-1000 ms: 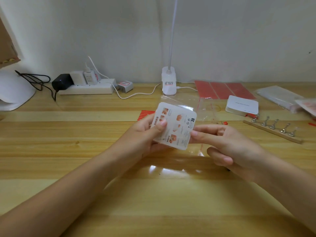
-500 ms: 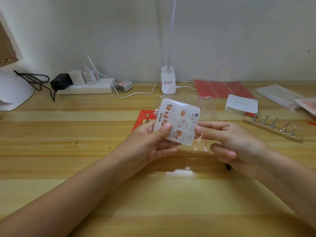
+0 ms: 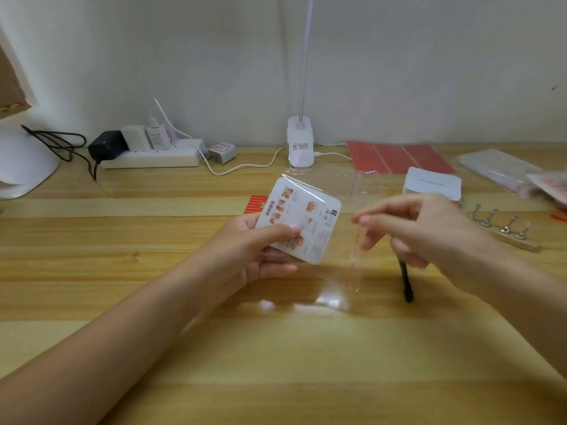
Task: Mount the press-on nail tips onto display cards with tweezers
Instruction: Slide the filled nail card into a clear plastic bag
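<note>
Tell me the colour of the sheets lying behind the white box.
Red sheets, seen best in the head view, beyond the white box.

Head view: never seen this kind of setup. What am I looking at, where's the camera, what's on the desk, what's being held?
There is no machine here: a person works with bare hands, and one camera worn on the head looks forward and down at them. The left hand grips a white printed card that sits in a clear plastic sleeve. The right hand pinches the sleeve's open edge and also holds a black tool, probably the tweezers. On the wooden desk lie a power strip, a lamp base, red sheets, a white box and a wooden strip with metal holders.
</note>
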`<control>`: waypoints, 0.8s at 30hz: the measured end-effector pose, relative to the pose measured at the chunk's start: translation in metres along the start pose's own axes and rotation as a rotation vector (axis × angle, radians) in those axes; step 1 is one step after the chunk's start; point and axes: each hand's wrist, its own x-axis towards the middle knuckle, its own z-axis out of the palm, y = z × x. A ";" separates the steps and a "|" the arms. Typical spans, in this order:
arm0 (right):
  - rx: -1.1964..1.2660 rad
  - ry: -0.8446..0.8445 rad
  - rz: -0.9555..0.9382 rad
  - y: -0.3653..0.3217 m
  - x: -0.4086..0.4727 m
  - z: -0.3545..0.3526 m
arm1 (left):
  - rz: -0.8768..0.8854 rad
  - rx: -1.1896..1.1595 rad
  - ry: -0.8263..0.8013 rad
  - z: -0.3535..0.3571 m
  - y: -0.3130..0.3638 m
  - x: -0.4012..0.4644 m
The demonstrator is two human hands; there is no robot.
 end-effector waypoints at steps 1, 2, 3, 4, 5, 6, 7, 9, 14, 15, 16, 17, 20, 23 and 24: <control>-0.020 0.085 -0.051 -0.001 0.002 -0.005 | -0.001 0.021 0.009 -0.002 0.002 0.000; -0.033 0.143 -0.088 -0.002 0.004 -0.009 | -0.007 0.043 0.007 -0.004 0.003 0.000; -0.061 0.160 -0.111 -0.003 0.006 -0.012 | -0.017 0.066 -0.005 -0.006 0.004 0.000; -0.102 0.121 -0.117 -0.003 0.006 -0.012 | -0.030 0.088 -0.027 -0.006 0.004 -0.001; -0.128 0.064 -0.097 -0.002 0.006 -0.009 | -0.044 0.108 -0.053 -0.005 0.004 -0.001; -0.138 -0.004 -0.062 -0.001 0.004 -0.005 | -0.056 0.126 -0.081 -0.005 0.005 -0.002; -0.120 -0.073 -0.024 -0.001 0.002 0.000 | -0.066 0.142 -0.105 -0.004 0.005 -0.002; -0.021 -0.168 0.031 0.001 -0.002 0.006 | -0.083 0.175 -0.139 -0.004 0.005 -0.003; 0.271 -0.173 0.113 0.005 0.001 0.006 | -0.081 0.035 -0.125 -0.005 0.005 0.000; 0.309 -0.141 0.121 0.006 0.002 0.005 | -0.083 -0.028 -0.109 -0.005 0.005 0.001; 0.327 -0.107 0.121 0.006 0.003 0.004 | -0.082 -0.065 -0.097 -0.006 0.005 0.002; 0.336 -0.080 0.118 0.006 0.003 0.004 | -0.078 -0.061 -0.089 -0.006 0.005 0.002; 0.371 -0.028 0.116 0.007 0.002 0.007 | -0.053 0.084 -0.114 -0.004 0.002 0.001; 0.354 -0.021 0.127 0.007 0.001 0.010 | 0.000 0.169 -0.110 -0.002 0.000 -0.001; 0.354 -0.026 0.137 0.007 0.001 0.010 | 0.021 0.187 -0.084 -0.003 0.000 0.000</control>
